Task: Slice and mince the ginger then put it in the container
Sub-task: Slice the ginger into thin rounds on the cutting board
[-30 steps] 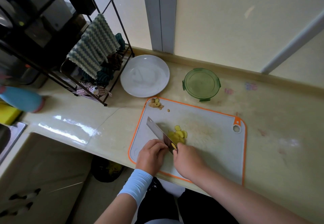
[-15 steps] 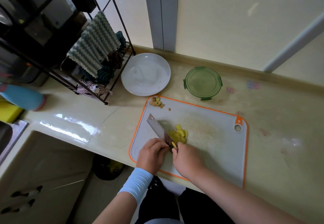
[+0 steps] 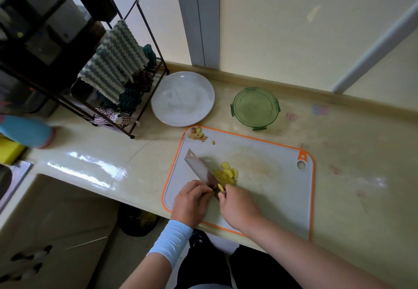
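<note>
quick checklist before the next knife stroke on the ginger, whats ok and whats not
1. Cleaver gripped: cannot tell; the handle is hidden between the left hand and the right hand.
2. Fingertips clear of the blade: cannot tell; both hands sit right against it.
3. Ginger slices gathered on the cutting board: ok, one pile beside the blade.
4. Slice stuck on the blade: not ok, a yellow piece clings near the hands.
5. Green container ready: ok, open on the counter behind the board.
6. Peel scraps apart from the slices: ok, at the far board corner.
</note>
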The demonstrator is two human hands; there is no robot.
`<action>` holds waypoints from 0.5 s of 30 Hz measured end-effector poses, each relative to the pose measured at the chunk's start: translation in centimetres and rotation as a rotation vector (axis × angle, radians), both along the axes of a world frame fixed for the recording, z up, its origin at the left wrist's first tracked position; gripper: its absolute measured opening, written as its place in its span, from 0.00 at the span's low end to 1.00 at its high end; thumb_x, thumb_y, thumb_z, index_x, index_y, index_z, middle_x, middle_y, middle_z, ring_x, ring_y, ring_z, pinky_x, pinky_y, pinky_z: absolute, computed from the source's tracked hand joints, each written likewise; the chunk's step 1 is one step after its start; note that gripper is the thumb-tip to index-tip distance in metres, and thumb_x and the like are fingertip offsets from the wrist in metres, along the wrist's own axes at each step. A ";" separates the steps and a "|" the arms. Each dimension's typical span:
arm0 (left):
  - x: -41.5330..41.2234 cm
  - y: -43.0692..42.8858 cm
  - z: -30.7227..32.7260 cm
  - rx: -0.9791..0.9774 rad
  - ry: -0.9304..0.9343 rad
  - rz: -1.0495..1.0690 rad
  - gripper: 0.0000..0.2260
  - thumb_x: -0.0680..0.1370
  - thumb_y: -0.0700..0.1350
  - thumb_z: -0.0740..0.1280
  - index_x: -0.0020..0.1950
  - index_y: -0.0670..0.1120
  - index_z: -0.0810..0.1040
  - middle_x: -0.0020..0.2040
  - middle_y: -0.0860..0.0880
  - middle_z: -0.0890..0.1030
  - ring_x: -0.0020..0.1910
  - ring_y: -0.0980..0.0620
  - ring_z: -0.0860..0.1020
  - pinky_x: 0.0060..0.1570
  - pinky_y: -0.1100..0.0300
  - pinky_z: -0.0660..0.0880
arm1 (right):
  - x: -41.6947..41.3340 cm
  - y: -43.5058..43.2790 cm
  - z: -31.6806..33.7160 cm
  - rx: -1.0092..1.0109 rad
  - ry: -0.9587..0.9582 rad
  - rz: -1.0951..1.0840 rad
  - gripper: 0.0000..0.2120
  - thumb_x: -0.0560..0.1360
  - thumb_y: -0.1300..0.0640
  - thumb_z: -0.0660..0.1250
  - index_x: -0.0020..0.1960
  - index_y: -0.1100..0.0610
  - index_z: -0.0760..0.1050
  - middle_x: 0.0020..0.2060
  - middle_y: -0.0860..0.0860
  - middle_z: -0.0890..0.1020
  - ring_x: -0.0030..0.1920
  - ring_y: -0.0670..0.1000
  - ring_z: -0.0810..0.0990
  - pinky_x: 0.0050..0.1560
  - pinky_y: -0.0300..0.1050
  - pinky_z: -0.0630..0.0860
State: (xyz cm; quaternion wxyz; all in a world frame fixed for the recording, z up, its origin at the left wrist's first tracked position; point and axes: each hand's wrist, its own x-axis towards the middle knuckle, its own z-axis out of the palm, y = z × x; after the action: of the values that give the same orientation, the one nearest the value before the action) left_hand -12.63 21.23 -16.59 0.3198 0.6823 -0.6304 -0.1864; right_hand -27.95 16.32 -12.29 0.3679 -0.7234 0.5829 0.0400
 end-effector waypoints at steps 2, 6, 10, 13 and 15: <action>0.0 0.0 0.2 0.012 0.003 -0.011 0.05 0.75 0.48 0.67 0.42 0.50 0.82 0.45 0.57 0.78 0.43 0.58 0.77 0.42 0.64 0.76 | 0.8 -1.0 0.0 0.020 -0.012 0.002 0.09 0.80 0.49 0.57 0.45 0.53 0.70 0.46 0.58 0.81 0.48 0.62 0.80 0.40 0.48 0.69; 0.4 0.2 0.0 0.044 0.007 -0.022 0.02 0.73 0.43 0.73 0.44 0.50 0.83 0.46 0.57 0.79 0.44 0.58 0.78 0.44 0.63 0.77 | -0.6 -1.6 0.2 0.026 -0.007 -0.022 0.10 0.80 0.49 0.58 0.42 0.52 0.67 0.46 0.58 0.81 0.48 0.62 0.79 0.41 0.49 0.70; 0.3 0.3 0.0 0.027 -0.003 -0.020 0.04 0.74 0.47 0.70 0.43 0.49 0.84 0.45 0.55 0.80 0.43 0.57 0.79 0.44 0.64 0.77 | -1.4 -1.5 0.4 0.011 -0.003 -0.021 0.10 0.80 0.49 0.58 0.42 0.52 0.66 0.45 0.57 0.81 0.47 0.61 0.79 0.38 0.48 0.69; 0.2 0.4 0.2 0.018 -0.006 -0.016 0.06 0.74 0.48 0.68 0.43 0.50 0.84 0.45 0.55 0.80 0.44 0.58 0.78 0.46 0.66 0.75 | -0.8 -1.4 1.1 0.010 -0.024 -0.035 0.10 0.80 0.49 0.57 0.42 0.53 0.66 0.44 0.57 0.81 0.46 0.61 0.78 0.38 0.47 0.67; 0.2 0.4 0.4 0.030 -0.004 -0.018 0.06 0.74 0.48 0.68 0.43 0.50 0.84 0.45 0.56 0.80 0.44 0.58 0.78 0.46 0.68 0.75 | -0.5 -1.2 1.8 -0.002 -0.037 -0.031 0.10 0.80 0.49 0.58 0.42 0.52 0.66 0.44 0.58 0.81 0.46 0.62 0.78 0.38 0.48 0.67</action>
State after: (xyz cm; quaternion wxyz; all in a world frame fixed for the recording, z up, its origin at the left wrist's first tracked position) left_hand -12.41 21.59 -16.23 0.3066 0.6818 -0.6342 -0.1976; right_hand -28.45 15.15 -10.52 0.3782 -0.7154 0.5872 0.0203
